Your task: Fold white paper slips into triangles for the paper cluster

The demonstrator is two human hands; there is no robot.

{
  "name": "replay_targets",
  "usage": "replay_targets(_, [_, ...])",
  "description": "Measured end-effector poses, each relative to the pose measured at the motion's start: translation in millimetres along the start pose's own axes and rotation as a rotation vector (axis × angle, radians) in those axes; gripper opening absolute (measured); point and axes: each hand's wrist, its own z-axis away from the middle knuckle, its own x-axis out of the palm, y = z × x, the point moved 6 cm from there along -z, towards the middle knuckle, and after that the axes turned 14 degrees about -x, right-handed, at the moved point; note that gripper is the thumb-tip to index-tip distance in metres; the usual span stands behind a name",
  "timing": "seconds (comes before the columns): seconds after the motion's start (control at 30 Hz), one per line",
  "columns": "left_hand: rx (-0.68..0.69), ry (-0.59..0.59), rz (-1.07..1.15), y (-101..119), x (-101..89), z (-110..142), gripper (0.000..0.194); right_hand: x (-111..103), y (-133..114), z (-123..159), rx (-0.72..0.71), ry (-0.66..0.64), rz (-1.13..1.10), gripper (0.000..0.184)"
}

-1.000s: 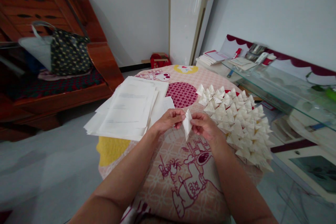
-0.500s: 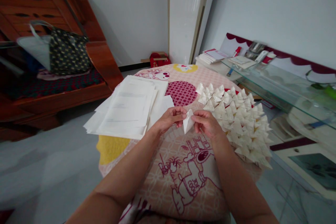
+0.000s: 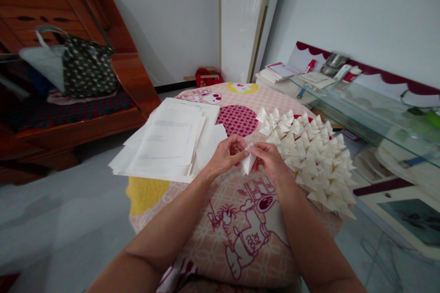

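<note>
Between my two hands is a small folded white paper piece (image 3: 248, 164), pointed at its lower end, held above the patterned tablecloth (image 3: 206, 219). My left hand (image 3: 229, 152) pinches its upper left side with thumb and fingers. My right hand (image 3: 270, 158) grips the upper right side, thumb on top. The fingers hide the paper's top edge in part. Just right of my right hand stand many pointed folded paper pieces (image 3: 309, 155), packed close together in a broad cluster. Left of my hands lies a stack of white paper sheets (image 3: 168, 142), faintly printed.
A glass-topped cabinet (image 3: 371, 110) runs along the right wall, with papers and a metal container (image 3: 335, 62) on it. To the left is a wooden bench (image 3: 132, 82) bearing a dark patterned bag (image 3: 87, 66). A tall white air conditioner (image 3: 239, 27) stands behind the table.
My hands have come closer together at the top of the folded paper. My left thumb now lies across its upper part, and the paper has turned slightly.
</note>
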Motion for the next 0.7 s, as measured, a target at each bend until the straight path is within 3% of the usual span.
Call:
replay_targets(0.17, [0.012,0.045,-0.126,-4.5,0.7,0.2,0.03,1.5,-1.5,0.4,-0.005,0.025,0.026,0.035])
replay_targets(0.7, [0.014,0.138,-0.233,-0.7,-0.6,2.7,0.024,3.6,5.0,0.9,0.036,0.126,0.058,0.024])
